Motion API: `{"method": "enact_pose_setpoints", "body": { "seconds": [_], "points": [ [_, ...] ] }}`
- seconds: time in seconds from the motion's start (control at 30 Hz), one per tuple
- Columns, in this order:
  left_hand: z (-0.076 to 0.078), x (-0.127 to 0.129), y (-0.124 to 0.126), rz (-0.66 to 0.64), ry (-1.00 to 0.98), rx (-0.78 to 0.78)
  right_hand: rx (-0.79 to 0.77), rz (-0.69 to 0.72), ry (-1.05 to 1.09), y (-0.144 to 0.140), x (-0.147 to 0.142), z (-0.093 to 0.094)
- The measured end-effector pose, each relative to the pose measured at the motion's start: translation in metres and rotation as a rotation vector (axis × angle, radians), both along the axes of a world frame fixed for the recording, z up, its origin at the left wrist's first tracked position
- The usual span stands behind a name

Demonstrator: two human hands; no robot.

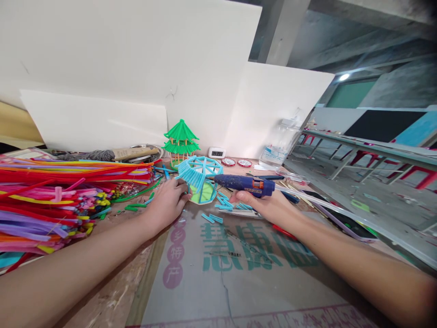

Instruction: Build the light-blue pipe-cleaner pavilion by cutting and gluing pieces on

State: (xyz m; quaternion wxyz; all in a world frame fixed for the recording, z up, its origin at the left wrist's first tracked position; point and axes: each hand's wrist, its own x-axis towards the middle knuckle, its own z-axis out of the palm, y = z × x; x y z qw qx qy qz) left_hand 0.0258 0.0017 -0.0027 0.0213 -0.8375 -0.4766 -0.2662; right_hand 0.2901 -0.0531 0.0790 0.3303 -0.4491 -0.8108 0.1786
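Along the left edge of the tabletop lay a heap of pipe cleaners in many colours, reaching in toward the middle. Just right of it the left hand rested on the tabletop, its grip closed lightly with the fingertips against the near rim of a light blue pipe-cleaner roof frame, which stood tilted over a pale green base piece. Behind the frame, toward the far edge, stood a small green pavilion model and a little white clock. Short blue cut pieces lay scattered on the printed sheet between the hands. The right hand had its grip wrapped around the handle of a blue glue gun, the nozzle pointing left at the frame. Farther right, a clear plastic bottle stood near the far right corner.
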Motion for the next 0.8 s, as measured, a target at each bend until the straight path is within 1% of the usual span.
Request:
{"method": "enact_pose_setpoints", "body": {
  "seconds": [0.2, 0.3, 0.47, 0.57, 0.7, 0.8],
  "points": [
    [-0.0018, -0.0007, 0.0007, 0.065, -0.017, -0.007, 0.014, 0.015, 0.002, 0.0010, 0.0014, -0.0019],
    [-0.0001, 0.0001, -0.0004, 0.050, -0.006, -0.022, -0.021, 0.017, -0.008, 0.0017, 0.0023, -0.0033],
    [0.0029, 0.0006, -0.0018, 0.000, 0.015, -0.027, -0.018, -0.034, -0.015, 0.0005, 0.0011, -0.0022],
    [0.0030, 0.0006, -0.0020, -0.001, 0.008, -0.025, -0.043, -0.046, 0.010, 0.0001, 0.0006, -0.0022],
    [0.0016, 0.0004, -0.0015, 0.018, -0.010, -0.043, 0.035, -0.010, 0.040, 0.0017, 0.0012, -0.0052],
    [0.0009, 0.0005, -0.0009, 0.021, -0.013, -0.057, 0.077, -0.022, 0.051, 0.0023, 0.0011, -0.0069]
  ]
}}
